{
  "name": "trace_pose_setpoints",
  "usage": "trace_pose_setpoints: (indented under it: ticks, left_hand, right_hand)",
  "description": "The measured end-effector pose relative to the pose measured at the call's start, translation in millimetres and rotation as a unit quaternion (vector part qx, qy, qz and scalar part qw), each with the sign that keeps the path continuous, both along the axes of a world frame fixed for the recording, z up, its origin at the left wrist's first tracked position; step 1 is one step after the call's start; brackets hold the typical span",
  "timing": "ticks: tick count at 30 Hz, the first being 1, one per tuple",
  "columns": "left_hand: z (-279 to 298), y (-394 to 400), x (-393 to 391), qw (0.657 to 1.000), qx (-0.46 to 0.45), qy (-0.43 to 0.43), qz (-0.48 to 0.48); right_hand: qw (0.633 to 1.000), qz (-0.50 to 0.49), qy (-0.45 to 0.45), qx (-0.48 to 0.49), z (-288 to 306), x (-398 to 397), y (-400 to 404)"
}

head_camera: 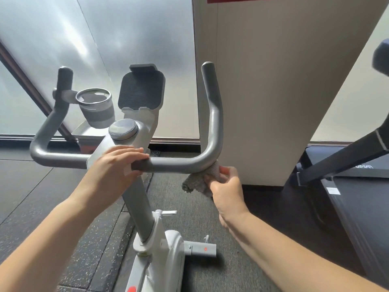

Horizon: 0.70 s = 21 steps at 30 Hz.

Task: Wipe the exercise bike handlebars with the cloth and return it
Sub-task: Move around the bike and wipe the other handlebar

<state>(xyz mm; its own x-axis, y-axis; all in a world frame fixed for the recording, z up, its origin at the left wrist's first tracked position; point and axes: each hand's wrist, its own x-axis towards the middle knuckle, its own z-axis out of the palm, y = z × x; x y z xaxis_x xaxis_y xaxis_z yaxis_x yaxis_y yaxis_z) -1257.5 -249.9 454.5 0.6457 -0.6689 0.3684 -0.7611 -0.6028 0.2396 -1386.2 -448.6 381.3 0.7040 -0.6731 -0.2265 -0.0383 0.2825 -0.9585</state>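
Observation:
The grey U-shaped handlebars of a white exercise bike fill the middle of the head view, with both ends rising upward. My left hand grips the centre of the bar beside the stem. My right hand holds a bunched grey cloth against the underside of the bar's right bend; part of the cloth hangs loose below the bar.
A cup holder, a tablet rest and a round knob sit above the bar. A white pillar stands close behind the right handle. A dark treadmill is at the right. Frosted glass is behind.

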Motion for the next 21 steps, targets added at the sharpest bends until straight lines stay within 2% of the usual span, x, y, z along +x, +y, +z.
trace_pose_setpoints:
  ticks: [4,7,11,18,21]
  left_hand:
    - [-10,7,15,0.997,0.06,-0.043,-0.009]
    - [-2,5,7,1.0,0.011,-0.014,-0.016]
    - [4,-1,-1,1.0,-0.014,-0.015,-0.005]
    - [5,3,-4,1.0,-0.024,-0.016,0.008]
    - [5,4,-6,0.999,-0.025,-0.018,0.012]
  right_hand:
    - [1.0,0.003,0.004,0.015,-3,8,33]
    - [0.999,0.025,0.008,0.021,1,20,57]
    - [0.998,0.042,0.029,0.045,7,43,86]
    - [0.988,0.032,0.023,0.15,13,65,109]
    - [0.98,0.021,-0.01,0.198,16,55,104]
